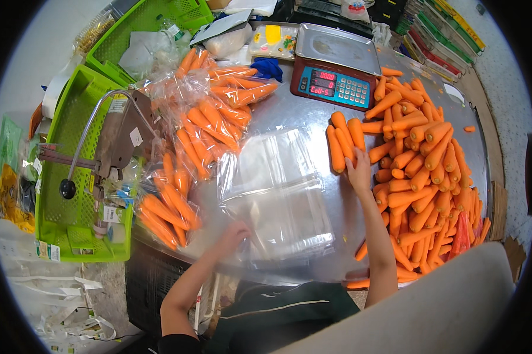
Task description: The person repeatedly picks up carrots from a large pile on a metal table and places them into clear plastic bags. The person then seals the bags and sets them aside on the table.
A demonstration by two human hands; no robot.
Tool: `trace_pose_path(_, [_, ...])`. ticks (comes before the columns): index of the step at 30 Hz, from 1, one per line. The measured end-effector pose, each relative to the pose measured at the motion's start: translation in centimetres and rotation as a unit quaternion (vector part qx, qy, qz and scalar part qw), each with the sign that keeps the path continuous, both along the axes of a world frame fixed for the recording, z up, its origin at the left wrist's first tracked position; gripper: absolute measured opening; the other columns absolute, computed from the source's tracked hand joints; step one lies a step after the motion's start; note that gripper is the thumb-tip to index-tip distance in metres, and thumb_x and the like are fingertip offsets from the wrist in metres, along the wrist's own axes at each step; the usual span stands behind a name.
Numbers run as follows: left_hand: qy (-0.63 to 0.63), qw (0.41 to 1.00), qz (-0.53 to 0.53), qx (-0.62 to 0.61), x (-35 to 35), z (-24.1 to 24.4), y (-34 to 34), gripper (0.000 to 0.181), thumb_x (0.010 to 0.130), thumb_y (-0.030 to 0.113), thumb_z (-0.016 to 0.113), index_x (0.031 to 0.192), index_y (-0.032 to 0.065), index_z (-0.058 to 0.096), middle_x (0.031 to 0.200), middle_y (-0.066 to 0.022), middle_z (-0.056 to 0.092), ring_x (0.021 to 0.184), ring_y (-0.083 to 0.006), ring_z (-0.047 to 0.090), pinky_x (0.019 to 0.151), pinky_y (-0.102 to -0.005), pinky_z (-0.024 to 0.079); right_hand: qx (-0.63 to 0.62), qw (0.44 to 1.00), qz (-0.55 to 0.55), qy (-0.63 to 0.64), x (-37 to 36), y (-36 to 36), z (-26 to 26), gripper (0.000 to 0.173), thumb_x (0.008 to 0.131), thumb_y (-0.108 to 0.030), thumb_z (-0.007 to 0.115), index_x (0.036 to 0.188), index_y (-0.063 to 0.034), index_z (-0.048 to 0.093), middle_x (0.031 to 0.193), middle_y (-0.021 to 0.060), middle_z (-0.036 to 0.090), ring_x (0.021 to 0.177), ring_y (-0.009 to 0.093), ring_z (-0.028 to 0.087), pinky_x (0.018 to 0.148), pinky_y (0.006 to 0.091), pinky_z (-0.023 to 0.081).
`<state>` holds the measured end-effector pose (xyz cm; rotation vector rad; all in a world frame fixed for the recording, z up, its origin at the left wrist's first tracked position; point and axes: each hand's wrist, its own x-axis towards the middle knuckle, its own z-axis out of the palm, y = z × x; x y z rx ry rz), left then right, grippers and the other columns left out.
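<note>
My right hand (358, 173) has its thumb and fingers about the lower end of an orange carrot (356, 132). That carrot lies in a small group with several others, side by side on the metal table (288, 106). My left hand (237, 233) is blurred at the lower left corner of the flat clear plastic bags (279, 208); whether its fingers pinch the film cannot be made out. Beside my right forearm rises a large heap of loose carrots (425, 177). Left of the flat bags lie clear bags filled with carrots (213, 124).
A digital scale (332, 84) with a steel pan stands at the back. At left, a bag-neck sealer (126, 119) with a curved lever sits by a green plastic basket (49, 208). A blue cloth (267, 68) lies near the scale. A pale surface (425, 305) blocks the lower right.
</note>
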<state>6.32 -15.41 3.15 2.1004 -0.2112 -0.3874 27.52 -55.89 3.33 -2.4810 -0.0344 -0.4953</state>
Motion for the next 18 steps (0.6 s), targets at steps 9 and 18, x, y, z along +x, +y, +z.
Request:
trace_pose_path(9, [-0.259, 0.956, -0.056, 0.125, -0.3, 3.0, -2.1, 0.021, 0.077, -0.001, 0.063, 0.096, 0.0088, 0.066, 0.085, -0.0058, 0.058, 0.083, -0.0266, 0.058, 0.066, -0.0375, 0.050, 0.044, 0.988, 0.079, -0.128, 0.3, -0.1, -0.4, 0.017, 0.081, -0.003, 0.067, 0.097, 0.0000, 0.065, 0.095, 0.0159, 0.058, 0.091, 0.035, 0.058, 0.083, 0.0400, 0.048])
trace_pose_path(18, [-0.254, 0.954, -0.013, 0.158, -1.9, 2.9, -3.1, 0.028, 0.076, 0.003, 0.067, 0.102, 0.0100, 0.065, 0.092, -0.0063, 0.059, 0.085, -0.0276, 0.059, 0.069, -0.0367, 0.052, -0.157, 0.973, 0.142, 0.095, 5.0, -0.5, 3.5, 0.021, 0.078, -0.023, 0.074, 0.084, -0.0042, 0.068, 0.089, 0.0140, 0.067, 0.082, 0.034, 0.065, 0.073, 0.0433, 0.052])
